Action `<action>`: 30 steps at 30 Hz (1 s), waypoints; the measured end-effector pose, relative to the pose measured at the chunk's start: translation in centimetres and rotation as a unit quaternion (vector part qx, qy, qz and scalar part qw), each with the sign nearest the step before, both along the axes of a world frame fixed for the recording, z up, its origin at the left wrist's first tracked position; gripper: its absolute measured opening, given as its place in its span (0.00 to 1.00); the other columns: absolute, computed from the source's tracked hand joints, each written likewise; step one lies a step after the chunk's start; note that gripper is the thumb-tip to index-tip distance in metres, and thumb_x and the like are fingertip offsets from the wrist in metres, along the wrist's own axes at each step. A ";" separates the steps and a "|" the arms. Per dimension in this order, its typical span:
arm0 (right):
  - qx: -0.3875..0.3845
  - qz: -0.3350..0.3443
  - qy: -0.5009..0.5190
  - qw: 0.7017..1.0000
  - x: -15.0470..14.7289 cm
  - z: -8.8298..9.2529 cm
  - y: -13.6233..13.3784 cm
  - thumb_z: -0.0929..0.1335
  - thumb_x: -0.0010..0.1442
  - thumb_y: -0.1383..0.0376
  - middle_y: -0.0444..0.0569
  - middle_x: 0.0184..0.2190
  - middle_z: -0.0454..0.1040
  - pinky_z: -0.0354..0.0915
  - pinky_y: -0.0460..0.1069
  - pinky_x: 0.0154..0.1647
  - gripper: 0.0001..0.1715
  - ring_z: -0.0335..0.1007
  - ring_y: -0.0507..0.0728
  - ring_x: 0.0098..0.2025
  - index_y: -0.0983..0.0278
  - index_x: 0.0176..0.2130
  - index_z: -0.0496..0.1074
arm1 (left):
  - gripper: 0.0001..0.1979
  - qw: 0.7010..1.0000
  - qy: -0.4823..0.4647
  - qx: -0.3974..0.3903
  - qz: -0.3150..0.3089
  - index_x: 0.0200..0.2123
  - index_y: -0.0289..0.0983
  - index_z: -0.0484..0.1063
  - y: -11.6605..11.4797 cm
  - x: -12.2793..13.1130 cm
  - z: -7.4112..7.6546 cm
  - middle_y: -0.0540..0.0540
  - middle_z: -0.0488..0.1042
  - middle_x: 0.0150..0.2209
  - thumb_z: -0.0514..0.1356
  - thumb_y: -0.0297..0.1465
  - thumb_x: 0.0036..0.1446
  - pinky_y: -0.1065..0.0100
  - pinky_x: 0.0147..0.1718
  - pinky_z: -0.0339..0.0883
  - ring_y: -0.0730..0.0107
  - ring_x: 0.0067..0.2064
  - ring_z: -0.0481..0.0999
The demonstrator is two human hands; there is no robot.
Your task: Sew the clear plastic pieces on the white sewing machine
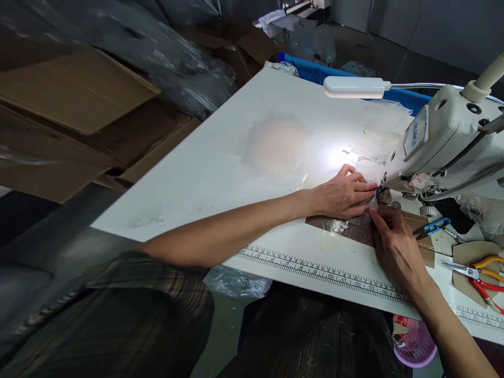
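A white sewing machine (437, 136) stands at the right of the white table (220, 157). Sheer, pale fabric (370, 167) lies under its needle area. My left hand (346, 193) rests flat on this fabric with fingers spread, their tips close to the presser foot. Just in front of the needle area, my right hand (394, 239) pinches the near edge of the fabric between thumb and forefinger. Brown, tape-covered board (354, 231) lies beneath both hands. A lamp (354, 87) lights the spot from above.
Blue snips (433, 228), orange-handled scissors (468, 270) and a red-handled tool (484, 295) lie at the right. A printed ruler (315, 270) runs along the front edge. Cardboard boxes (74, 89) stand at the left, and a pink basket (419, 349) is below the table.
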State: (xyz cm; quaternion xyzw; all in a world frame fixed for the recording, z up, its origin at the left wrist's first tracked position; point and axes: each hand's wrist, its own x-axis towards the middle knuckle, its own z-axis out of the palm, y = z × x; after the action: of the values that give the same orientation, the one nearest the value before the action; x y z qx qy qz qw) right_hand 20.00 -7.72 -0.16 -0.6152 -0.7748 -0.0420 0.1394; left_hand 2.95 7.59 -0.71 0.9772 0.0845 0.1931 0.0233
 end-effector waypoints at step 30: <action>0.070 -0.017 0.050 0.996 0.4 -0.4 0.3 0.60 0.63 0.69 0.54 0.40 0.70 0.72 0.51 0.33 0.21 0.71 0.56 0.35 0.62 0.50 0.76 | 0.15 0.997 -0.068 0.042 0.000 0.42 0.38 0.77 -0.5 0.1 0.7 0.42 0.79 0.44 0.51 0.36 0.67 0.57 0.46 0.59 0.64 0.39 0.73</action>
State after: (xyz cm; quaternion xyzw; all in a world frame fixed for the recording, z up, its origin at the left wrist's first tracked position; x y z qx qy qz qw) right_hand 20.41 -7.42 -0.54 -0.6187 -0.7512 -0.0676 0.2198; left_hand 3.08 7.10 0.03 0.9620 0.0745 0.2625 -0.0119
